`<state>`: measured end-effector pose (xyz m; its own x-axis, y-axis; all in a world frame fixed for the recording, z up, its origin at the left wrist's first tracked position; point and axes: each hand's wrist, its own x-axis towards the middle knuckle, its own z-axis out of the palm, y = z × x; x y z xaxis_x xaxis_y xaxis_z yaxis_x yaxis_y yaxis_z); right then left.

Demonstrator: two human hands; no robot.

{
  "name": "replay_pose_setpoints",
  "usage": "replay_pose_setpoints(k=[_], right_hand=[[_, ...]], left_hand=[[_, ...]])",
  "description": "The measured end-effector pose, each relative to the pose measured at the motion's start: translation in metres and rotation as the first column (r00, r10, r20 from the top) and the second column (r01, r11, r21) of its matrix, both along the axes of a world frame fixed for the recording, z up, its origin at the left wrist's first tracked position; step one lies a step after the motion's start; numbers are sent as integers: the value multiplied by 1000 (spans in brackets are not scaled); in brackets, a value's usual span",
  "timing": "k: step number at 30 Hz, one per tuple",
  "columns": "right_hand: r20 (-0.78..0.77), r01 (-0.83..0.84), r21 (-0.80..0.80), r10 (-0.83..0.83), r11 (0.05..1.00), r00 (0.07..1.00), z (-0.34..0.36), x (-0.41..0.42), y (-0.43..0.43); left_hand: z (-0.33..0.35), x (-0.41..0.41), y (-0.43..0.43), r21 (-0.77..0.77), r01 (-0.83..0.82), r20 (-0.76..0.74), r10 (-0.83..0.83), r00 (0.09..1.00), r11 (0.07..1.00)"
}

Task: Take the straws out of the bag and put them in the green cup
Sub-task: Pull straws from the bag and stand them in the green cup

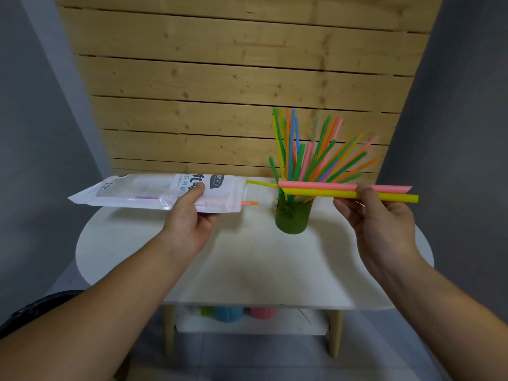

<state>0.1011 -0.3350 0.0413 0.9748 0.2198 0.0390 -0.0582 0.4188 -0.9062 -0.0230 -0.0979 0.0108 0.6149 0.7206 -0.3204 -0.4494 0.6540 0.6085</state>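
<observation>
Straws remaining in the bag (154, 192): one purple (148, 198) inside, one orange (248, 203) poking from the mouth, which faces right. Left hand (189, 215) grips the bag level above the table (247, 265), thumb on top, fingers underneath hidden. Green cup (294, 218) stands just right of the mouth and holds a fanned bundle (316, 149). Right hand (382, 215) pinches a pink straw (316, 185) and a yellow straw (390, 198). Both lie level, long axis left to right, crossing at the cup's rim. Judgement: the right hand is nearer the cup, and the pair must be tipped upright, left ends down, to enter.
</observation>
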Motion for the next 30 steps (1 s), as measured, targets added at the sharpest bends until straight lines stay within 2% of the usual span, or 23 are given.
replay_pose_setpoints(k=[7, 13, 21, 25, 30], right_hand=[[208, 136, -128, -108, 982, 972, 4, 3, -6], [394, 309, -280, -185, 909, 900, 16, 12, -15], [518, 343, -459, -67, 820, 852, 18, 19, -3], [573, 380, -478, -46, 792, 818, 28, 26, 3], [581, 347, -523, 28, 779, 813, 16, 37, 19]], left_hand=[[-2, -3, 2, 6, -21, -19, 21, 1000, 1000], [-1, -3, 0, 33, 4, -18, -4, 1000, 999], [-3, -1, -3, 76, 54, -28, -52, 998, 996], [-2, -3, -3, 86, 58, -27, -56, 998, 995], [-3, -5, -2, 103, 77, -38, -73, 997, 992]])
